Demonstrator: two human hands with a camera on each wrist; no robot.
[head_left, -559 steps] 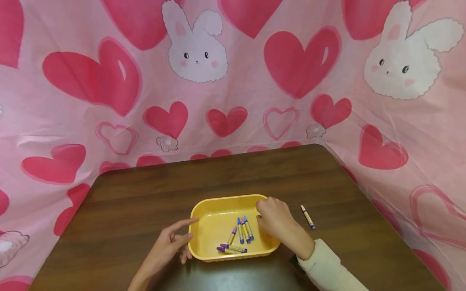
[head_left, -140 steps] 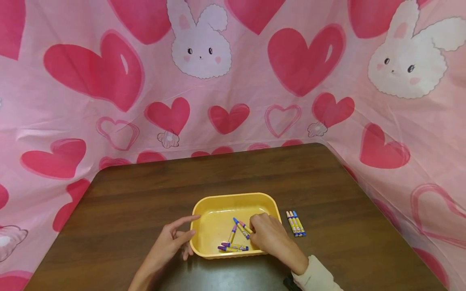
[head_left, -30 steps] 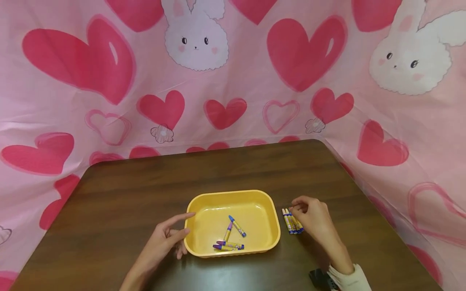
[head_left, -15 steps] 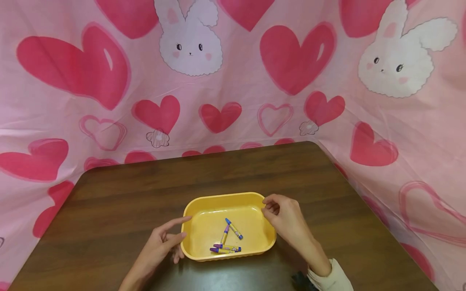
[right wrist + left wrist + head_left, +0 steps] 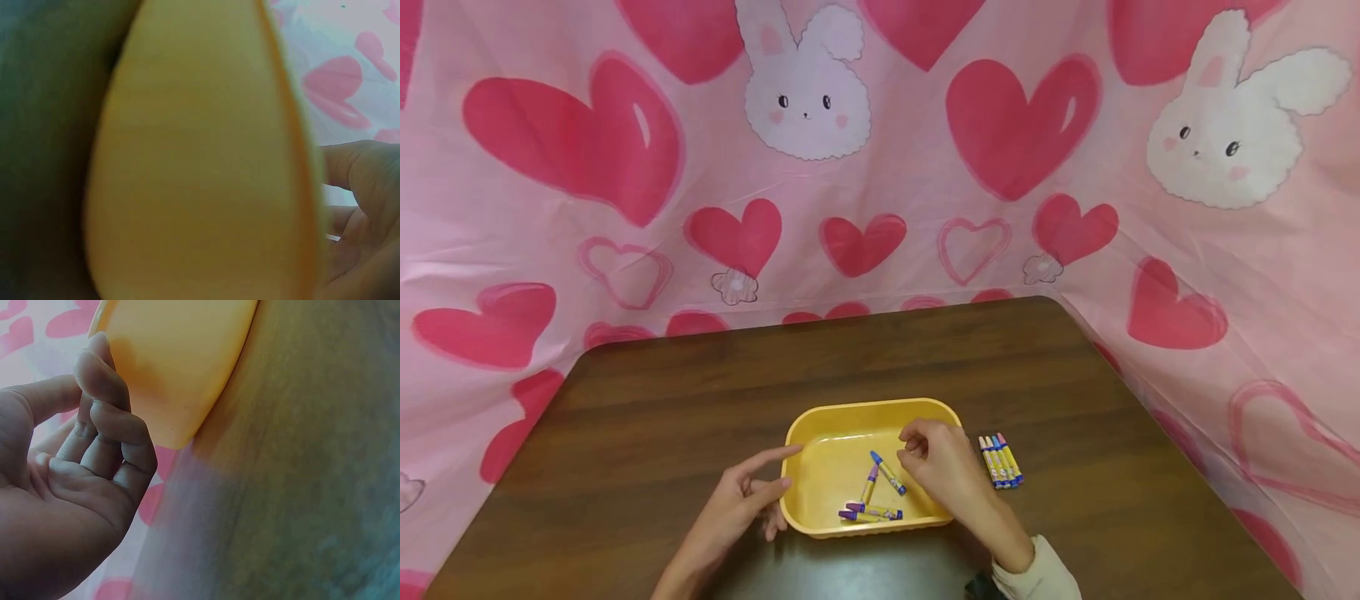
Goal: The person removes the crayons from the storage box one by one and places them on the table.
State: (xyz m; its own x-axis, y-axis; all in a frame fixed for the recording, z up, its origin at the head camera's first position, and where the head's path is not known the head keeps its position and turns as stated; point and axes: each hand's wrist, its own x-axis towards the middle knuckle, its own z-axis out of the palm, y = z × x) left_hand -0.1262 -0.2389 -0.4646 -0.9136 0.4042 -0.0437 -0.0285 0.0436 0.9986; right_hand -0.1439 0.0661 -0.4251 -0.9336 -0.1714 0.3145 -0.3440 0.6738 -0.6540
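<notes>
A yellow plastic tray (image 5: 850, 407) stands on the table. At its left end, my left hand (image 5: 733, 504) rests a straight index finger and thumb on the rim, its other fingers loosely bent outside the wall. Over the tray's right half hovers my right hand (image 5: 951, 471), fingers loosely bent with nothing between them. Near it in the tray lie a blue crayon (image 5: 889, 473), a lilac crayon (image 5: 870, 485) and two purple crayons (image 5: 876, 512). The right wrist view shows the tray's outer wall (image 5: 200, 156) hiding that hand's fingertips.
Right of the tray, several crayons (image 5: 1000, 461) lie side by side in a row, pale, blue and pink tips pointing away. The dark wooden table (image 5: 715, 383) meets a pink cloth (image 5: 910, 250) with hearts and rabbits behind and at the sides.
Over the last second my right hand has moved left from the crayon row to above the tray. Since the oldest frame, the row has grown from one crayon to several; fewer lie in the tray.
</notes>
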